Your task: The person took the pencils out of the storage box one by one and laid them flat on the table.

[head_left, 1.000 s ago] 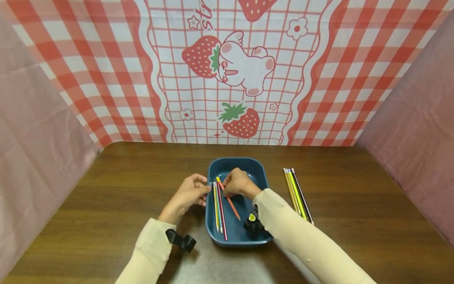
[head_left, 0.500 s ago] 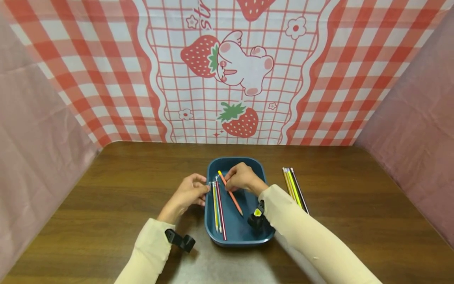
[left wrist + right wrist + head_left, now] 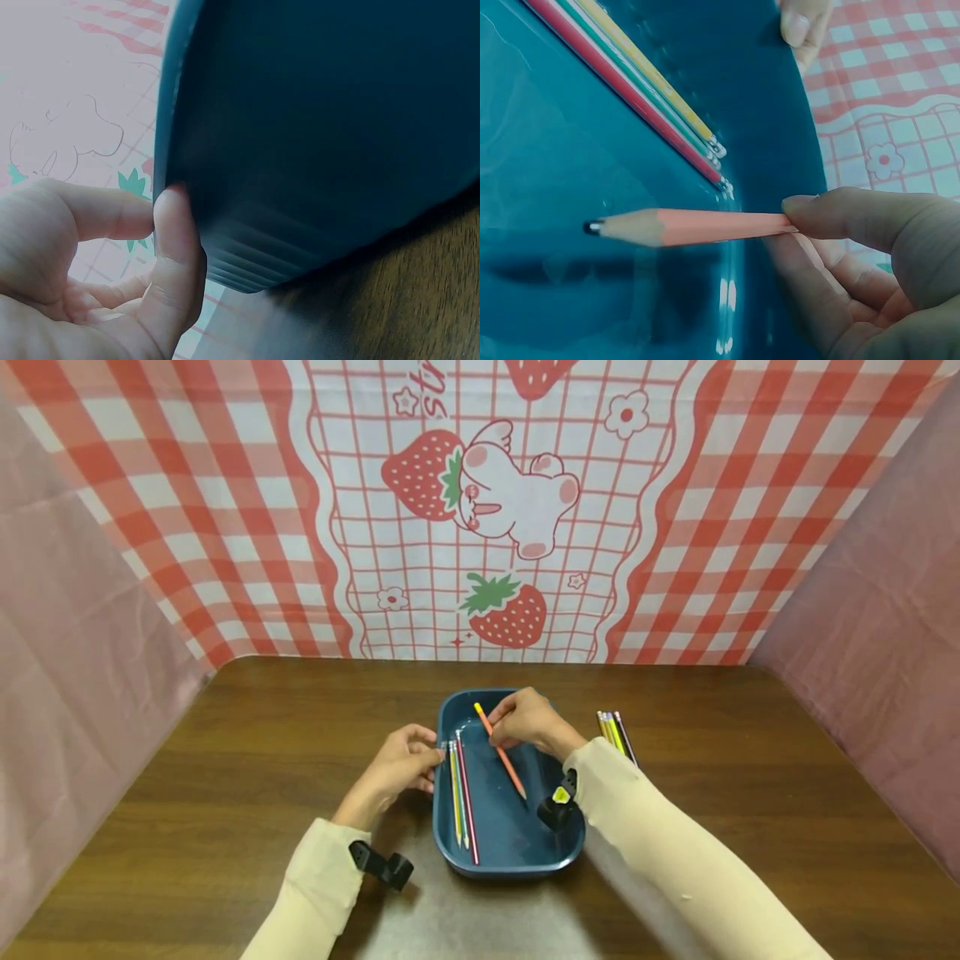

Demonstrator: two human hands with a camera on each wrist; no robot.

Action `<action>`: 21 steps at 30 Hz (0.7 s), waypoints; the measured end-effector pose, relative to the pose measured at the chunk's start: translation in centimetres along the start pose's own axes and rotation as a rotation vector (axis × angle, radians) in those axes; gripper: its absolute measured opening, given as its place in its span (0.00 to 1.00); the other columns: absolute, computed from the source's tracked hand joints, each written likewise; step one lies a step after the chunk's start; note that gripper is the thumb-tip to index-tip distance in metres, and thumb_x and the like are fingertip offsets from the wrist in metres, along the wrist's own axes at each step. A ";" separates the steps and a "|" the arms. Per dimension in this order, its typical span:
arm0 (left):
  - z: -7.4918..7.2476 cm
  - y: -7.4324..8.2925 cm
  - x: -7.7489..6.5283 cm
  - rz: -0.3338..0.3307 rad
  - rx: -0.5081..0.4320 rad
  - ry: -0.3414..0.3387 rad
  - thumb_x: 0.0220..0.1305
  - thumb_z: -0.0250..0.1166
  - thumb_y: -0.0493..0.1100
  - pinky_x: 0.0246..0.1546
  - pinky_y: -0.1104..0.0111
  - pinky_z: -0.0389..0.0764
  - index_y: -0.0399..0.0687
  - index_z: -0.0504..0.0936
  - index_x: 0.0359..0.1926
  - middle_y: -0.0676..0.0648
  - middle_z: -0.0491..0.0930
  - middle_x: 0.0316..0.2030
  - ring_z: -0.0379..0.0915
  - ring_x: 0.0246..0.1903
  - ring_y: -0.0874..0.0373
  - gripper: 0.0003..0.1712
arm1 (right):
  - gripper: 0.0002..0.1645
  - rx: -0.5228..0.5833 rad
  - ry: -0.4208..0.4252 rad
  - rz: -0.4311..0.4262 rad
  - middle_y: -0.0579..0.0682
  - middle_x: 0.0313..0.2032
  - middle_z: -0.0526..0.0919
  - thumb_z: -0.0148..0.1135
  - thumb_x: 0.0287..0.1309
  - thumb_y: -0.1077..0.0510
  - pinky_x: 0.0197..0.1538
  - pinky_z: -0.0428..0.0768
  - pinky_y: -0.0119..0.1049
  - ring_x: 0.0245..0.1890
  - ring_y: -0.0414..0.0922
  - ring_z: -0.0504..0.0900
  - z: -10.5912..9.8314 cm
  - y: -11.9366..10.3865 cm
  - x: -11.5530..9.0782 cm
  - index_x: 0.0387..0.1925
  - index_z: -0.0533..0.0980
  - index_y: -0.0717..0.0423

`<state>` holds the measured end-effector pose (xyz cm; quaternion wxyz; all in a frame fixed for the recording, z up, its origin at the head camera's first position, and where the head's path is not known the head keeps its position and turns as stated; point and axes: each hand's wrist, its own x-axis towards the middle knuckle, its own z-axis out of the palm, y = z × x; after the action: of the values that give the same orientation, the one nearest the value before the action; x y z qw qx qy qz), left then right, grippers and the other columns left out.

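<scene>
An orange pencil [image 3: 697, 226] with a yellow end is pinched between thumb and fingers of my right hand [image 3: 528, 722], tilted over the inside of a dark blue tray [image 3: 517, 860]. In the right wrist view its sharpened tip points away from the hand. My left hand [image 3: 401, 768] grips the tray's left rim, thumb on one side and fingers on the other, as the left wrist view shows. Along the tray's left wall lie a yellow pencil [image 3: 454, 793], a green-blue pencil [image 3: 641, 86] and a dark red pencil [image 3: 468, 802], side by side.
Several more pencils [image 3: 617, 735] lie together on the wooden table [image 3: 285, 752] to the right of the tray, partly hidden by the right sleeve [image 3: 652, 810]. A strawberry-print cloth [image 3: 480, 510] hangs behind the table, with pink cloth at both sides.
My right hand has moved the orange pencil up and to the right, away from the other pencils in the tray. The left hand has stayed on the rim.
</scene>
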<state>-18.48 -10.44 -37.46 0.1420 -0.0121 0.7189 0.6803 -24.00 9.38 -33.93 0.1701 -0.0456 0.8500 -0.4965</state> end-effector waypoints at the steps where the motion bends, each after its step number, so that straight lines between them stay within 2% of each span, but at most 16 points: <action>1: 0.0 0.0 0.0 0.002 -0.004 -0.002 0.59 0.55 0.29 0.13 0.76 0.74 0.27 0.62 0.52 0.49 0.69 0.21 0.66 0.16 0.62 0.20 | 0.15 -0.002 0.003 0.003 0.53 0.25 0.79 0.66 0.40 0.75 0.37 0.87 0.43 0.21 0.40 0.81 -0.2 0.0 -0.1 0.36 0.78 0.72; 14: 0.1 -0.1 0.0 0.006 -0.013 0.004 0.59 0.55 0.28 0.13 0.76 0.74 0.30 0.64 0.49 0.49 0.69 0.21 0.66 0.15 0.62 0.17 | 0.17 -0.021 0.031 0.016 0.56 0.29 0.81 0.66 0.44 0.72 0.41 0.86 0.43 0.24 0.40 0.83 -3.1 0.3 -0.3 0.40 0.77 0.72; 21: 0.0 0.0 0.0 0.008 -0.005 0.003 0.60 0.55 0.28 0.14 0.76 0.75 0.29 0.64 0.50 0.49 0.69 0.22 0.67 0.15 0.62 0.17 | 0.18 -0.017 0.054 0.030 0.54 0.27 0.80 0.65 0.45 0.73 0.34 0.86 0.34 0.23 0.39 0.83 -4.7 0.1 -0.4 0.42 0.77 0.74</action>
<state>-18.46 -10.45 -37.50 0.1385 -0.0105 0.7175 0.6826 -25.16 13.42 -31.77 0.1543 -0.0209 0.8591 -0.4876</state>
